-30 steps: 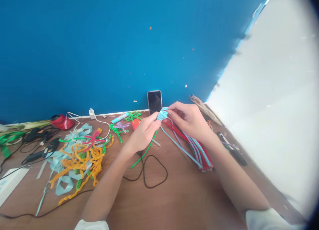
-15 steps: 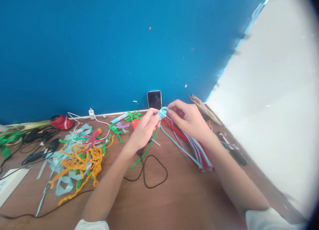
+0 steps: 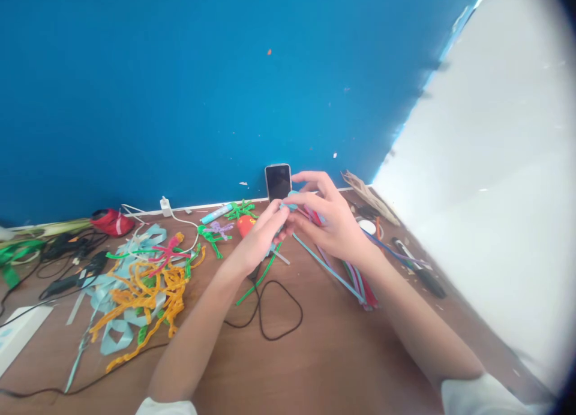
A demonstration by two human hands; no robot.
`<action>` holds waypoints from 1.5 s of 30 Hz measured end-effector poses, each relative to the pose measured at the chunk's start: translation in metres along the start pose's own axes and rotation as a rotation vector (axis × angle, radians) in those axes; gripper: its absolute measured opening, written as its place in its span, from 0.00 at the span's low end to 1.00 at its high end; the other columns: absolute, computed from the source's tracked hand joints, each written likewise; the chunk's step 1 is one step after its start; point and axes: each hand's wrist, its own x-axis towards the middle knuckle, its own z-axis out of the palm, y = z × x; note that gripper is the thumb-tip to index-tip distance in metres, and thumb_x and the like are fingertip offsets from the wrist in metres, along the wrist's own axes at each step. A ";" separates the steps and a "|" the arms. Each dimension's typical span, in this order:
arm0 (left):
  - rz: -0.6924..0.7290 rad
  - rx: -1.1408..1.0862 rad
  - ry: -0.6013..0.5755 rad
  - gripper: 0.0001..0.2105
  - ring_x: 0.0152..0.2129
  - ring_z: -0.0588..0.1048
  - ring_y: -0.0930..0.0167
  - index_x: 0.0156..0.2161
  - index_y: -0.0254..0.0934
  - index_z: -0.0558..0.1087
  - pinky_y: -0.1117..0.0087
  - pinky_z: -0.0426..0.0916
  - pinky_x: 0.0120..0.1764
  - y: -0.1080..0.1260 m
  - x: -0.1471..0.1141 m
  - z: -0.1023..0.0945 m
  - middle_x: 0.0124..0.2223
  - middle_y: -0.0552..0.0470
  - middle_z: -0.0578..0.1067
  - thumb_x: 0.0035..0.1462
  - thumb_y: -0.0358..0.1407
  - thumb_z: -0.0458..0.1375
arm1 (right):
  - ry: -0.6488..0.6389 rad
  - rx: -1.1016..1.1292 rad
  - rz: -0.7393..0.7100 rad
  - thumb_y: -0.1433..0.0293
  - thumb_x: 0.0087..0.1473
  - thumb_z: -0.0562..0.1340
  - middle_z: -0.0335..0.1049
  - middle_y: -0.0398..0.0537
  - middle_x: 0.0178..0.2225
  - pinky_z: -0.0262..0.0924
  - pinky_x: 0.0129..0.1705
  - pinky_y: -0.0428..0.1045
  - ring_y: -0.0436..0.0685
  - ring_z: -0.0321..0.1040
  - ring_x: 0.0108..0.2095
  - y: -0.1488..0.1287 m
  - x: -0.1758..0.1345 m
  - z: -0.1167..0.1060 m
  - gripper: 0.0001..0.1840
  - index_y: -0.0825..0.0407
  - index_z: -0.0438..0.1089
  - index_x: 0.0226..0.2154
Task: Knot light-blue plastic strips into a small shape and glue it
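A light blue pipe cleaner bent into a small coiled piece (image 3: 288, 207) sits between my two hands, mostly covered by fingers. My left hand (image 3: 261, 234) pinches it from the left, thumb on top. From the right, my right hand (image 3: 332, 220) closes thumb and fingertips around the same piece, its upper fingers raised and a little apart. Under my right wrist lies a bundle of red, purple and blue pipe cleaners (image 3: 355, 281), partly hidden by the arm. A green pipe cleaner (image 3: 257, 288) rests on the table below my left hand.
A phone (image 3: 278, 182) leans against the blue wall. At left are tangled orange pipe cleaners (image 3: 148, 289), light blue ribbon (image 3: 117, 337), a glue gun (image 3: 67, 282) and a white power strip (image 3: 22, 334). A black cable (image 3: 281, 338) loops in front; a marker (image 3: 405, 251) lies right.
My right hand has moved left and over the light blue piece, now covering most of it against my left fingers. A white round object at right has come into view.
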 end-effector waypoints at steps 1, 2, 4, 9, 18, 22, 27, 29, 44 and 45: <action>-0.004 -0.013 -0.004 0.15 0.28 0.61 0.74 0.41 0.39 0.67 0.71 0.55 0.30 0.000 -0.001 0.001 0.33 0.55 0.64 0.66 0.50 0.51 | -0.015 -0.003 -0.007 0.74 0.61 0.62 0.62 0.59 0.57 0.66 0.49 0.57 0.61 0.66 0.51 0.001 0.000 0.001 0.08 0.51 0.74 0.44; -0.011 -0.023 -0.011 0.15 0.28 0.61 0.74 0.41 0.39 0.67 0.71 0.56 0.31 0.001 -0.001 0.002 0.33 0.55 0.65 0.67 0.50 0.51 | -0.029 -0.005 -0.012 0.73 0.61 0.62 0.63 0.59 0.57 0.66 0.49 0.57 0.62 0.65 0.52 0.001 0.000 0.002 0.07 0.51 0.74 0.42; -0.027 -0.041 -0.034 0.16 0.28 0.61 0.74 0.42 0.38 0.68 0.71 0.56 0.30 0.002 -0.002 0.004 0.33 0.54 0.65 0.67 0.50 0.51 | -0.030 -0.001 -0.024 0.73 0.63 0.61 0.65 0.58 0.56 0.65 0.49 0.57 0.61 0.65 0.51 0.001 0.000 0.003 0.05 0.51 0.74 0.38; -0.086 -0.195 -0.132 0.19 0.24 0.57 0.74 0.38 0.37 0.68 0.72 0.54 0.27 0.010 -0.002 0.002 0.28 0.55 0.61 0.67 0.51 0.48 | 0.022 -0.008 -0.111 0.73 0.64 0.61 0.74 0.53 0.44 0.62 0.47 0.56 0.58 0.69 0.44 0.001 0.003 -0.001 0.07 0.51 0.70 0.33; -0.112 -0.225 -0.128 0.19 0.22 0.55 0.76 0.42 0.36 0.69 0.74 0.52 0.26 0.009 0.002 -0.004 0.27 0.56 0.60 0.68 0.50 0.48 | 0.236 0.021 -0.018 0.70 0.64 0.61 0.74 0.46 0.33 0.62 0.43 0.54 0.56 0.71 0.37 0.009 0.004 -0.014 0.07 0.49 0.68 0.32; -0.078 -0.198 -0.137 0.16 0.22 0.55 0.76 0.38 0.36 0.67 0.73 0.52 0.26 0.007 0.002 -0.002 0.27 0.56 0.60 0.68 0.47 0.49 | 0.136 0.087 0.003 0.69 0.64 0.62 0.76 0.48 0.38 0.64 0.45 0.54 0.57 0.72 0.41 0.008 0.003 -0.013 0.02 0.48 0.71 0.38; -0.067 -0.194 -0.115 0.13 0.24 0.57 0.76 0.36 0.36 0.66 0.73 0.53 0.26 0.009 0.001 -0.002 0.28 0.56 0.60 0.66 0.45 0.54 | 0.021 0.061 -0.081 0.68 0.63 0.64 0.78 0.50 0.42 0.64 0.48 0.55 0.57 0.72 0.43 0.004 0.005 -0.013 0.04 0.49 0.73 0.41; -0.071 -0.200 -0.105 0.13 0.24 0.58 0.76 0.37 0.37 0.66 0.74 0.53 0.26 0.009 0.001 -0.002 0.29 0.55 0.60 0.66 0.45 0.54 | 0.010 0.046 -0.109 0.67 0.63 0.64 0.78 0.50 0.41 0.63 0.47 0.55 0.57 0.72 0.43 0.003 0.005 -0.013 0.05 0.50 0.73 0.41; -0.168 -0.251 -0.198 0.11 0.24 0.58 0.75 0.37 0.37 0.66 0.73 0.51 0.26 0.012 -0.001 -0.005 0.28 0.55 0.61 0.64 0.43 0.56 | -0.028 -0.041 -0.096 0.73 0.65 0.59 0.79 0.47 0.40 0.58 0.47 0.58 0.59 0.69 0.43 0.001 0.003 -0.009 0.07 0.49 0.71 0.35; -0.177 -0.253 -0.199 0.11 0.24 0.58 0.75 0.37 0.37 0.67 0.73 0.51 0.26 0.012 -0.001 -0.005 0.28 0.55 0.61 0.63 0.43 0.57 | -0.038 -0.052 -0.097 0.73 0.65 0.58 0.79 0.47 0.40 0.58 0.47 0.58 0.59 0.69 0.43 0.001 0.003 -0.010 0.07 0.49 0.71 0.35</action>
